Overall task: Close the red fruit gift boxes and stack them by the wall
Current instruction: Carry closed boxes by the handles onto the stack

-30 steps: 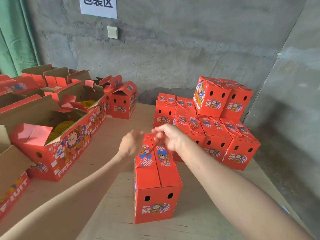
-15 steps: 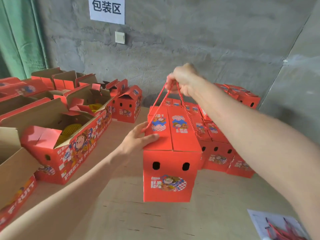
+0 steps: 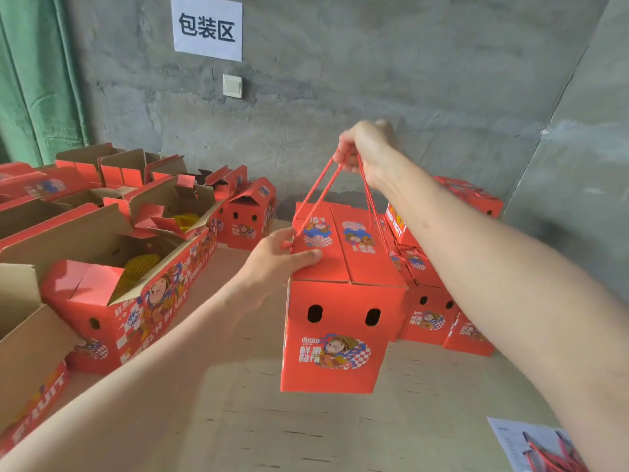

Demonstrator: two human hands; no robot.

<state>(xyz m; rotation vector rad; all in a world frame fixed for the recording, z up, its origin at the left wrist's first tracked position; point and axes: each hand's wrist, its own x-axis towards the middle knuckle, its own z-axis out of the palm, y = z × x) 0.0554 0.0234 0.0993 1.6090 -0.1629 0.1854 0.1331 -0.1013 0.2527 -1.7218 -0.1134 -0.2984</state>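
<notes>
Head cam: right hand (image 3: 369, 148) gripped rope handle (image 3: 319, 195), closed box (image 3: 340, 301) hung above counter (image 3: 306, 430); left hand (image 3: 275, 260) clasped its top edge.

The stacked boxes (image 3: 427, 318) are partly hidden behind the held box (image 3: 340, 301). The paper (image 3: 510, 441) is cut off by the edge.
</notes>
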